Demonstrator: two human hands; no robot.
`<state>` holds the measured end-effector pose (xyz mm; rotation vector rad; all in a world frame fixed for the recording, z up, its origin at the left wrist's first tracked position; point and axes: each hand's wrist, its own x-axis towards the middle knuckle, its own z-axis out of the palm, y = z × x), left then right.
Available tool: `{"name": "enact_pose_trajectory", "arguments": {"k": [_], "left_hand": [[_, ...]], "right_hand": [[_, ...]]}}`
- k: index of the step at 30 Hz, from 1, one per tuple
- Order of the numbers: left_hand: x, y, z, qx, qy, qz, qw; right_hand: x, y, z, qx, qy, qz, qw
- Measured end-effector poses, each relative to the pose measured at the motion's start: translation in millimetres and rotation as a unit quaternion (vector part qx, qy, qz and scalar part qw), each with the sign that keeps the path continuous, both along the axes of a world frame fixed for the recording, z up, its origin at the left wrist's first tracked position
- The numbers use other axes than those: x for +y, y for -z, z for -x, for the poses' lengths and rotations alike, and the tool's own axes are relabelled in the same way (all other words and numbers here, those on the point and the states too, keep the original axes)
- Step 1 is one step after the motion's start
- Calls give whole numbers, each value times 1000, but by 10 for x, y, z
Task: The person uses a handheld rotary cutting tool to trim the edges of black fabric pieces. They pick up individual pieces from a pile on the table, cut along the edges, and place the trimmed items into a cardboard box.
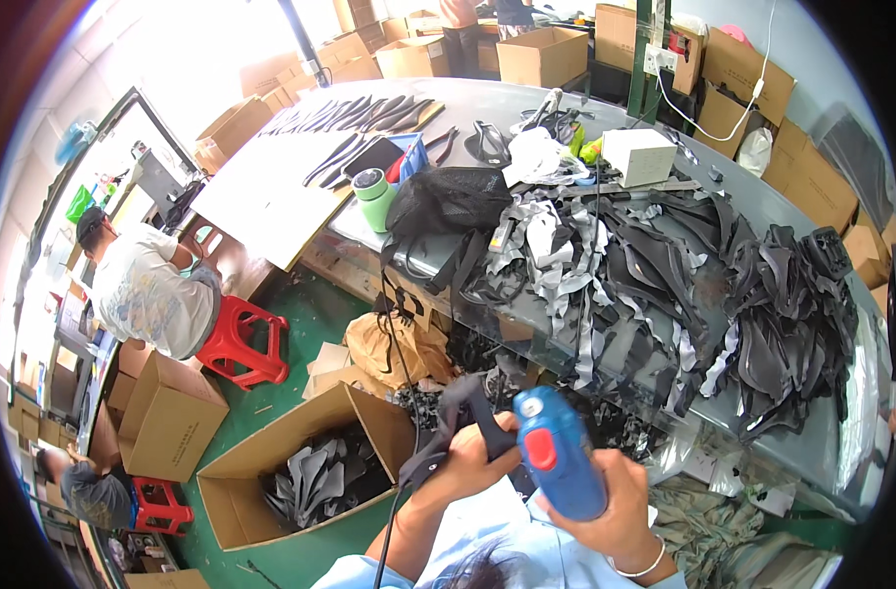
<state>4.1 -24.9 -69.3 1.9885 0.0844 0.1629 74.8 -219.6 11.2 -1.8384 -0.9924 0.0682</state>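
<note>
My left hand (472, 461) is closed round a dark, soft curved piece (433, 447), with part of it looping over the fingers. Beside it, my right hand (615, 496) grips a blue handheld device with a red button (561, 456); a small silver-coloured round part shows at its upper end, and its exact kind I cannot make out. Both hands are in front of my body, close together and short of the table's near edge. Below and to the left stands an open cardboard box (227, 491) holding dark curved pieces (315, 481).
The grey table (448, 93) carries heaped black pieces (772, 324), pale strips, a black mesh bag (448, 201), a green bottle (372, 199) and a white box (639, 157). A black cable (397, 344) hangs left of my hands. Two people sit on red stools (244, 339) at left.
</note>
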Motion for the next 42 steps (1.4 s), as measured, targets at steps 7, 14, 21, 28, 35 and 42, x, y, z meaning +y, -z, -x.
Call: {"name": "enact_pose_trajectory", "arguments": {"k": [7,14,21,28,35,42], "left_hand": [[-254,-348,-107,-71,29,585,807],[-46,-540,-518,-329,-292,472,764],[44,-642,-293,-234,-196,446,842],[70,-635,-166,-166,-175,371,897],[91,-628,-142,-157,-154,302,928],[165,-645,-160,-82,-101,270,954]], "right_hand": [[61,105,-57,41,-30,4,999],[-38,160,-5,28,-94,56,994],[-102,291,-109,-63,34,131,989],[-71,277,-82,-50,20,121,991],[-85,256,-94,-62,12,124,990],[-97,274,-121,-57,15,104,993]]}}
